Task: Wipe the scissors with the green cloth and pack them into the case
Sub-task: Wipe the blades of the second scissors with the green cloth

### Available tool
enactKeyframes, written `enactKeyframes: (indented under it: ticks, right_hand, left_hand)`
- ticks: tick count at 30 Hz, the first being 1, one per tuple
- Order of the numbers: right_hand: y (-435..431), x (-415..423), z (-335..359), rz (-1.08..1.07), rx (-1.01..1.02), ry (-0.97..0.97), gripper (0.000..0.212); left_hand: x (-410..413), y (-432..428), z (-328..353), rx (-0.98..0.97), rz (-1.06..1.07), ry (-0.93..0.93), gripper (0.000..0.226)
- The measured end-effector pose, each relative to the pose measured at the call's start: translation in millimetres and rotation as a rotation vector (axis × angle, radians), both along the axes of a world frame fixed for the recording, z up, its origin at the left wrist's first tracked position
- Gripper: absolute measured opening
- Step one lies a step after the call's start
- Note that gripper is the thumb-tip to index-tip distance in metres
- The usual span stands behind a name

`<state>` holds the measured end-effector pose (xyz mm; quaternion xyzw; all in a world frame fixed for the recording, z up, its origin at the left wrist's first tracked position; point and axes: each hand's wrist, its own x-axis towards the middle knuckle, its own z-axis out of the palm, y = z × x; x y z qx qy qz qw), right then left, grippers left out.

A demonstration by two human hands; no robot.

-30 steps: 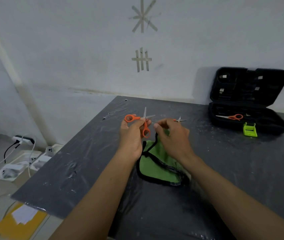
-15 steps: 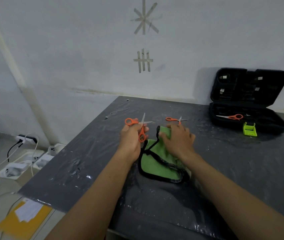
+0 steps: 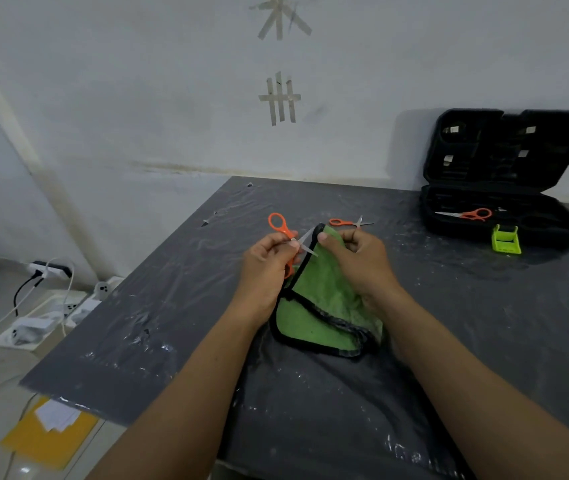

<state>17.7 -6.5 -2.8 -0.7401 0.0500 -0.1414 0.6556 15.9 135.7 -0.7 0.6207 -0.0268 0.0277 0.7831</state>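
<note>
My left hand (image 3: 269,261) grips a pair of orange-handled scissors (image 3: 281,227) with the blades spread open and pointing right. My right hand (image 3: 359,261) pinches the upper corner of the green cloth (image 3: 324,306), black-edged, and lifts it up against the blades. The cloth's lower part lies on the dark table (image 3: 449,306). A second pair of orange scissors (image 3: 348,222) lies on the table just behind my right hand. A third pair (image 3: 468,214) lies inside the open black case (image 3: 504,216) at the back right.
A small bright green clip-like piece (image 3: 505,240) stands in front of the case. The case lid (image 3: 508,147) leans against the white wall. On the floor at left are power strips with cables (image 3: 47,271) and a yellow envelope with papers (image 3: 47,434).
My right hand has taken hold of the cloth's corner and raised it to the scissor blades. My left hand turned the scissors, so one orange loop now points up.
</note>
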Motion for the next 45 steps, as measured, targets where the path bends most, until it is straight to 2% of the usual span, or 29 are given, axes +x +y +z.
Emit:
enactKeyframes:
  ticks: [7, 12, 13, 16, 18, 24, 28, 32, 40, 42, 45]
  right_hand:
    - [-1.4, -4.1, 7.9, 0.113, -0.051, 0.045, 0.018]
    - [-1.8, -2.1, 11.9, 0.145, 0.004, 0.17, 0.043]
    - [-2.9, -1.7, 11.7, 0.161, 0.021, 0.181, 0.04]
    - [-6.9, -2.0, 9.6, 0.218, 0.089, 0.124, 0.013]
    - [-8.2, -2.6, 7.3, 0.231, 0.166, 0.091, 0.006]
    - [-6.8, -1.1, 2.0, 0.189, 0.282, 0.069, 0.01]
    - [-4.0, 0.5, -1.3, 0.202, 0.153, 0.041, 0.02]
    - [-3.5, 0.4, -2.2, 0.232, -0.016, 0.039, 0.014]
    - [-5.0, 3.2, -10.6, 0.153, -0.292, -0.086, 0.01]
    - [-5.9, 5.5, -13.1, 0.095, -0.267, -0.095, 0.008]
    - [-7.5, 4.5, -10.9, 0.082, -0.122, -0.054, 0.006]
  left_hand:
    - [-0.3, -9.5, -2.5, 0.053, 0.04, -0.055, 0.013]
    - [3.6, -11.7, -7.1, 0.074, 0.113, -0.051, 0.012]
    - [4.4, -11.8, -8.2, 0.084, 0.124, -0.059, 0.012]
    - [5.2, -12.7, -11.3, 0.161, 0.166, -0.11, 0.013]
    - [4.3, -14.1, -12.3, 0.234, 0.189, -0.176, 0.014]
    - [5.6, -16.7, -15.7, 0.339, 0.185, -0.262, 0.012]
    - [5.3, -15.1, -16.6, 0.354, 0.159, -0.259, 0.013]
    - [3.8, -13.9, -15.2, 0.372, 0.137, -0.218, 0.017]
    - [7.1, -7.9, -8.1, 0.165, 0.055, -0.012, 0.018]
    - [6.3, -4.6, -6.9, 0.129, 0.043, 0.013, 0.015]
    - [4.6, -1.8, -8.8, 0.105, 0.051, 0.003, 0.015]
